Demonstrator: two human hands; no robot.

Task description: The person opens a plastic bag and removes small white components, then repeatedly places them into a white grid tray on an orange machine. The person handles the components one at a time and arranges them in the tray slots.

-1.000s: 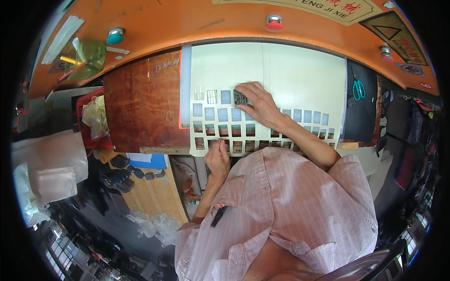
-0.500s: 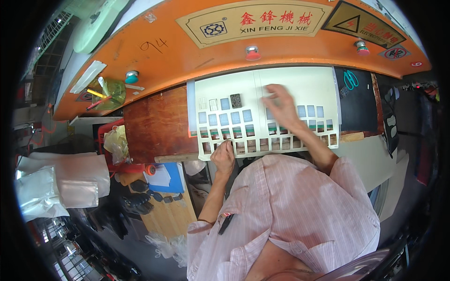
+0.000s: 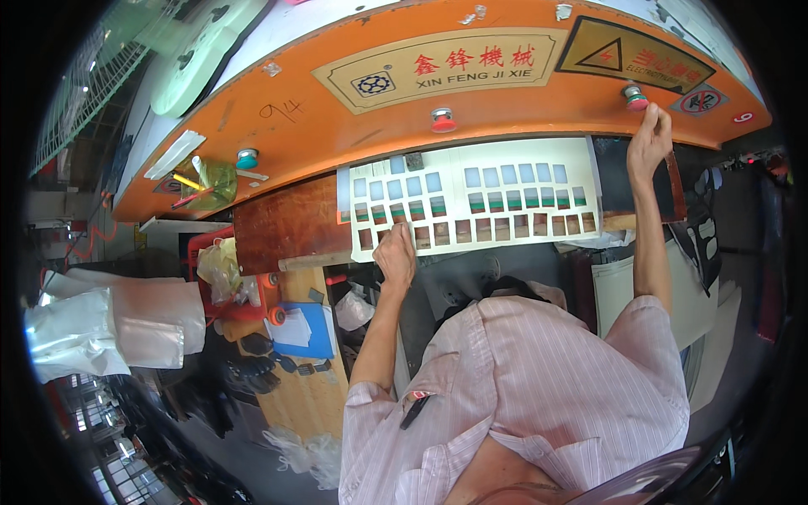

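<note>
Left hand (image 3: pixel 396 255) flat on the near edge of a white sheet (image 3: pixel 471 198) punched with rows of square holes, right hand (image 3: pixel 648 145) raised, fingertips at a green-topped button (image 3: pixel 635 95) on the orange machine panel (image 3: pixel 337 126), red button (image 3: pixel 443 119) mid-panel, red crate (image 3: pixel 220 278) left.

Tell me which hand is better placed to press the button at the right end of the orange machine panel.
The right hand, judging by position: its fingertips are raised right beside the red-and-green round button, while the left hand rests lower, on the white cut-out sheet.
</note>
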